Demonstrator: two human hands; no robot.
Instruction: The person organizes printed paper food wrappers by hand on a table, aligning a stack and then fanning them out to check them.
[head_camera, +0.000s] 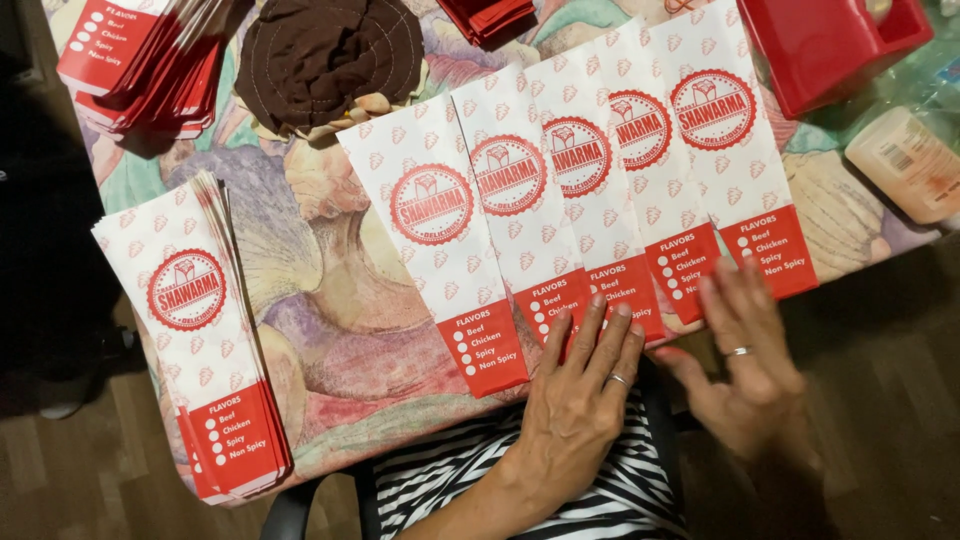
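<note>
On the flowered desk (330, 290) we fanned five paper bags (560, 200); our left hand (580, 400) and right hand (750, 350) lay flat, fingers (592, 325) released, touching their red lower ends.

A single head-worn camera looks almost straight down from above the seated person, close over the near edge of the table (330, 300). The table top runs tilted across the frame, its far side toward the top. Both hands, the lap and dark floor (880, 330) fill the lower part.
</note>
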